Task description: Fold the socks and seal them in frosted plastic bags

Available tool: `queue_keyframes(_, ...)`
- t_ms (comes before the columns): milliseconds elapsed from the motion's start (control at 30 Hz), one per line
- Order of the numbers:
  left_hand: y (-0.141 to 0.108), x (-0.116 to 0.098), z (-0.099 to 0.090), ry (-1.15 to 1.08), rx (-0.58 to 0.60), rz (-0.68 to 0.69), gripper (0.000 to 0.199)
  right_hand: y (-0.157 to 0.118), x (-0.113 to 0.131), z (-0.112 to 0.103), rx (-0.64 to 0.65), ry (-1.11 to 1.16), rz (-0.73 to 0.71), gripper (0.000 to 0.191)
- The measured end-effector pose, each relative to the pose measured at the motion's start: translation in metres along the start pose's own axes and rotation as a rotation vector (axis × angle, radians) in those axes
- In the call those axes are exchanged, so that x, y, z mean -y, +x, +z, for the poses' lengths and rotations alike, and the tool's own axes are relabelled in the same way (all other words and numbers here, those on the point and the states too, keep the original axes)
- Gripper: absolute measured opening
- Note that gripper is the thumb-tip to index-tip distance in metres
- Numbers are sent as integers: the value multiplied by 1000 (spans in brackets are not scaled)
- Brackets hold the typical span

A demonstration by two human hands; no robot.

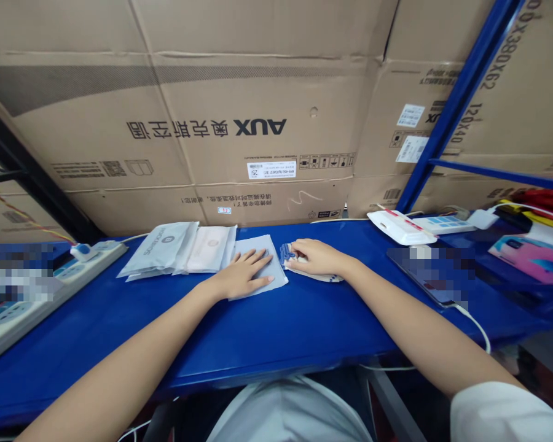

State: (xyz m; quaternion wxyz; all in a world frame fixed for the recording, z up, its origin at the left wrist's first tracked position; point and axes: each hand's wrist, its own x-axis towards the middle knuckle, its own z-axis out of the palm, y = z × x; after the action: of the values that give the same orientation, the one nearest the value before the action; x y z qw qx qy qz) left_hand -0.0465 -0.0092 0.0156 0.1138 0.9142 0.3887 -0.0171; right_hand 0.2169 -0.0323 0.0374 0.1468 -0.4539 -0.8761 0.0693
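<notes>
My left hand (242,275) lies flat with spread fingers on a frosted plastic zip bag (277,277) on the blue table. Just to the right, my right hand (316,256) has its fingers curled over a small folded bundle of blue and cream knit socks (286,253), which rests on the table close to the bag's edge. The palm hides much of the bundle. Left of the bag lie filled frosted packets: a pale pink one (208,248) and, overlapping it, a grey-blue one (159,250) with printed lettering.
Cardboard (203,92) walls off the table's back. A power strip (55,294) runs along the left. On the right are a phone (428,273) with a white cable, a white plastic case (400,226), another power strip (449,224) and a pink package (525,258). A blue post (442,129) rises behind.
</notes>
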Motion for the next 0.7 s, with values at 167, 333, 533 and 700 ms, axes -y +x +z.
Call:
queue_keyframes(167,1,1,1,-7,4,2,77,-1,0,0,4,-17,-31,28)
queue_keyframes(333,0,-1,0,-7,8,-7,77,-1,-1,0,2,11,-4,22)
queue_keyframes(533,0,-1,0,5,14,-6,78,0,-4,2,4,-14,-45,29)
queue_keyframes(700,1,1,1,6,11,-3,78,-1,-4,3,-12,-9,-52,17)
